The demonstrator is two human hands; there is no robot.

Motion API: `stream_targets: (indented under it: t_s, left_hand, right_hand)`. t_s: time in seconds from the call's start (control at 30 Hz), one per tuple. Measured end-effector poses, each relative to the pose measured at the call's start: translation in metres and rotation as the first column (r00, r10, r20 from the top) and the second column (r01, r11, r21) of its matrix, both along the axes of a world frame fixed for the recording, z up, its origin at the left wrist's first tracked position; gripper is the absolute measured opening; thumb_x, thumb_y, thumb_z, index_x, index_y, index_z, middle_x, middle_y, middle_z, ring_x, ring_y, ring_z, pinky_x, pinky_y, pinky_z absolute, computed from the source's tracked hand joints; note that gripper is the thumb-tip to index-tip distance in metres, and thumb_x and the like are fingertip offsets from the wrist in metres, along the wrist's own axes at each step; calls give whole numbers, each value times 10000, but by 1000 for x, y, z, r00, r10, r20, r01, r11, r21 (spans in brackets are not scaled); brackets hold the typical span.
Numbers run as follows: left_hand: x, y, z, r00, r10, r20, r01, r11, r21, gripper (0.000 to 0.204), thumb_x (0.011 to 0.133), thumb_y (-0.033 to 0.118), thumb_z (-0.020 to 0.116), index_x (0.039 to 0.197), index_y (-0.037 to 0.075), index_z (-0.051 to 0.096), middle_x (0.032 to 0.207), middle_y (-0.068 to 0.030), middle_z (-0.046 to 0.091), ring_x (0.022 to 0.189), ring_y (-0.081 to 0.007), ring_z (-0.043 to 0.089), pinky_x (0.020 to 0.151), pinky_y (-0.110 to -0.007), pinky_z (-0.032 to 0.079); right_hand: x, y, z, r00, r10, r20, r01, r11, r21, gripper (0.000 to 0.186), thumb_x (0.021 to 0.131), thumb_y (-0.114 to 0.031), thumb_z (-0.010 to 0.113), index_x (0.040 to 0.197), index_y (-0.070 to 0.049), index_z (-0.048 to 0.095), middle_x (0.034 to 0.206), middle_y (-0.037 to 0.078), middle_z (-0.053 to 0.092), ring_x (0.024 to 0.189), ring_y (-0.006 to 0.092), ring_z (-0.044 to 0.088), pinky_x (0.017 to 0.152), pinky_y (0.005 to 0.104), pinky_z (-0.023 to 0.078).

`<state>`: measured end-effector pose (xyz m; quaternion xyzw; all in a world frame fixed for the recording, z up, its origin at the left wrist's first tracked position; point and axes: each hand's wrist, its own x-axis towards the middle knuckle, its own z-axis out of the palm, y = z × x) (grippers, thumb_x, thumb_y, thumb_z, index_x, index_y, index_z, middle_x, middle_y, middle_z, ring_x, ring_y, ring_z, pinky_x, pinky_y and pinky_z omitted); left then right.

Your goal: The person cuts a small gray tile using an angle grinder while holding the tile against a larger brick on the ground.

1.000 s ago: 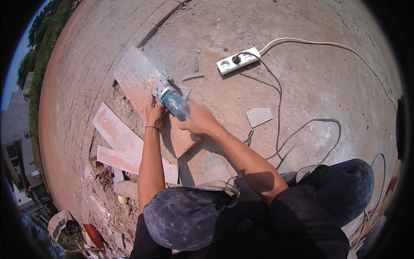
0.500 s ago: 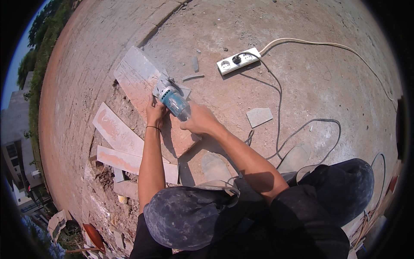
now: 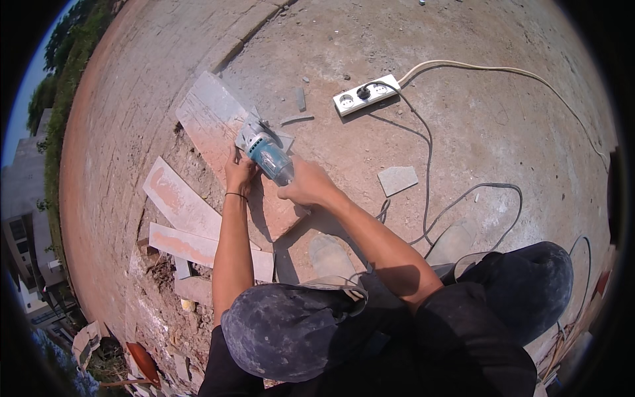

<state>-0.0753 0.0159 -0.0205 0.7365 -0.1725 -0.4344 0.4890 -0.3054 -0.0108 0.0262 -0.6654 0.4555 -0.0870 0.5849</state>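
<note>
Tile (image 3: 218, 132) lay flat on the ground under my fingers. I wrapped my right hand (image 3: 305, 186) tight round the blue grinder (image 3: 264, 155) to steer it, and my left hand (image 3: 239, 173) pressed beside it, keeping the tile from sliding.

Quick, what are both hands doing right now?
Left hand: resting on the long tile, beside the blue angle grinder; grip unclear.
Right hand: closed around the angle grinder's rear body.
</note>
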Motion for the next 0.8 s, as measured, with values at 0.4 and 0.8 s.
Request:
stream_targets:
  t_s: [0.4,0.8]
  left_hand:
    - [7,1,-4,1000,-28,-3,28,1000,14,902,866,-137,516,1636,177,167,847,-4,588,631,-94,547,634,-284,567]
    - [8,2,-1,997,-20,-69,17,999,-39,920,867,-157,514,1634,111,83,800,-23,588,640,-125,599,643,-301,603]
  right_hand:
    - [-1,-1,1,1000,9,-15,-9,1000,5,679,647,-320,811,1146,78,577,1062,308,691,1015,442,688,901,463,551]
    - [-5,-2,2,1000,4,-3,-4,1000,-17,697,659,-333,814,1172,74,577,1073,313,682,1020,449,679,905,469,547]
